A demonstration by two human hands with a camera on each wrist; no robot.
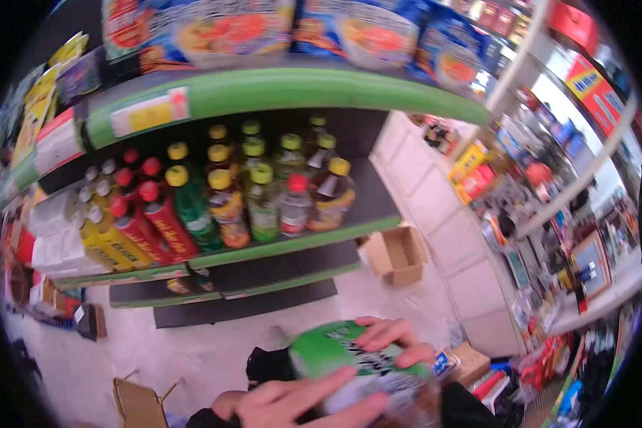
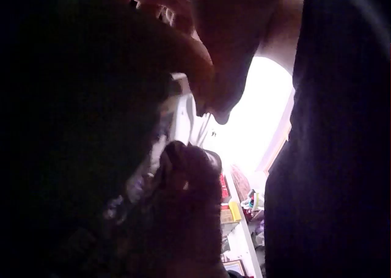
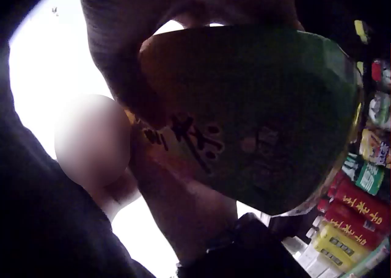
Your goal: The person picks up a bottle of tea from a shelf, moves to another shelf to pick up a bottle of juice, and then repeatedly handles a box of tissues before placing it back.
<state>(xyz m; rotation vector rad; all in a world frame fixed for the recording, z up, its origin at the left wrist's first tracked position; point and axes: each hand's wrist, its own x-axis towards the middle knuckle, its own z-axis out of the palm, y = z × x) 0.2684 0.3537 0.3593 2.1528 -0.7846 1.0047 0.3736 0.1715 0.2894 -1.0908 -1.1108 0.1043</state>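
Both hands are on a green-labelled plastic bottle [image 1: 332, 346] low in the head view, tilted in front of the body. My right hand [image 1: 396, 344] grips its upper side with bent fingers. Across the near side lie the long fingers of my left hand [image 1: 307, 399], which holds the bottle from the left. The right wrist view shows the green label [image 3: 244, 119] close up with dark printed characters, the right hand's fingers arching over it. Deep shadow fills most of the left wrist view, hiding how the left palm meets the bottle.
Ahead stands a shelf unit with green edges [image 1: 285, 93]. Its middle shelf carries several drink bottles [image 1: 262, 203]; blue food packs [image 1: 228, 32] line the one above. An open cardboard box [image 1: 399, 257] sits on the floor, a stool [image 1: 141, 403] at lower left. Crowded goods stand at right.
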